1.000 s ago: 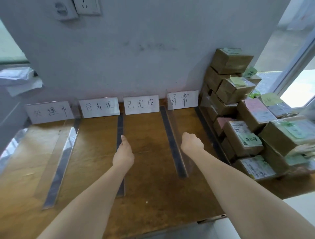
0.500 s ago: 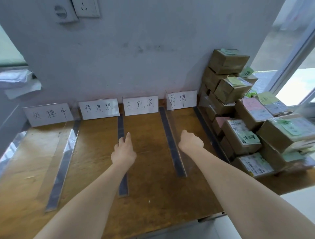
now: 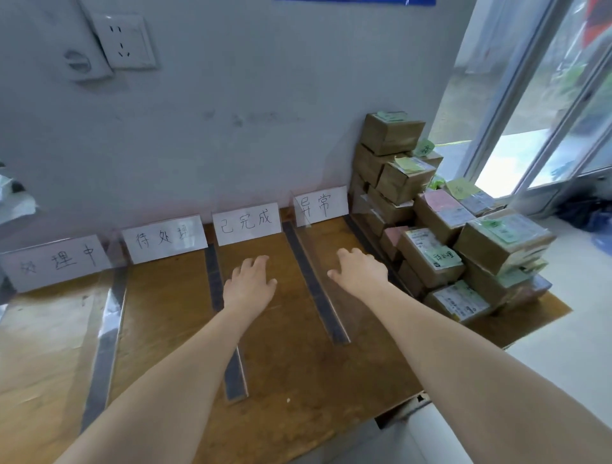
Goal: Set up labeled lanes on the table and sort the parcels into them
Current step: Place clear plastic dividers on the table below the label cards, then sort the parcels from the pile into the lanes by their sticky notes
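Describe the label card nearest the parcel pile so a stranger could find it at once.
Four white label cards stand along the grey wall at the back of the wooden table. Take the rightmost card, beside the stack of cardboard parcels. It alone bears two handwritten characters; the others bear three.

Leftmost label card (image 3: 54, 263), first character blurred; parcel stack (image 3: 430, 255), printed slips too small to read, rear boxes hidden; blue strip (image 3: 357, 1), cut by the top edge.
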Demonstrator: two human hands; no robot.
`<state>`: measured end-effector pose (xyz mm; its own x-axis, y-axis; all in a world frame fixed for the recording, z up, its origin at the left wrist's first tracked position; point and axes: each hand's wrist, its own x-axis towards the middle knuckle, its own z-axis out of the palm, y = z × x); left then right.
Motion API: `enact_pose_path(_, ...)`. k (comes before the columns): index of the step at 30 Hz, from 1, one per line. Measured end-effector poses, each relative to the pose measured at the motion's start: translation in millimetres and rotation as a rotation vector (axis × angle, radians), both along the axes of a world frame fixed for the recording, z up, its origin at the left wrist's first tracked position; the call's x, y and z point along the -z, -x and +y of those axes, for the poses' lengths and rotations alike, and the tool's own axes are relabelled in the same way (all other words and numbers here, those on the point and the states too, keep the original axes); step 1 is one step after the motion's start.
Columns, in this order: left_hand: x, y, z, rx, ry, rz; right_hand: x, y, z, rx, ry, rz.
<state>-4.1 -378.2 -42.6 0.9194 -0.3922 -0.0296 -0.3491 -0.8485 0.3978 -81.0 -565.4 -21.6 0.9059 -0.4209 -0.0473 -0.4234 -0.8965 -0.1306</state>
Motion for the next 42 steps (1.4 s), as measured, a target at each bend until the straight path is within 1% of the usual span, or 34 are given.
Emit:
enact_pose_path(6, -17, 17, -55, 0.215, 0.056, 0.015, -18, 33, -45, 0.069, 0.007, 0.027)
enact_pose_path(10, -34, 28, -108, 0.333, 0.057, 0.028, -31, 52, -89, 0.122, -0.016, 0.019)
enact_pose_path(12, -42, 35, -141, 0.375, 0.088, 0.028, -36, 63, -114, 0.129, -0.003, 0.003)
enact_pose_path(16, -57, 55, -218, 0.437, 0.203, 0.065, -53, 85, -174, 0.123, 0.011, -0.044)
enact_pose_path(20, -69, 74, -292, 0.450, 0.260, 0.091, -69, 103, -239, 0.122, -0.010, -0.088)
enact_pose_path(24, -72, 87, -341, 0.441, 0.292, 0.099, -72, 110, -291, 0.072, -0.043, -0.097)
enact_pose_path(31, -67, 77, -361, 0.363, 0.248, 0.102, -67, 98, -331, 0.015, -0.058, -0.139)
enact_pose_path(37, -64, 49, -354, 0.329, 0.253, 0.085, -64, 64, -332, -0.040, -0.074, -0.103)
enact_pose_path(42, -70, 12, -353, 0.325, 0.238, 0.036, -70, 31, -328, -0.053, -0.063, -0.118)
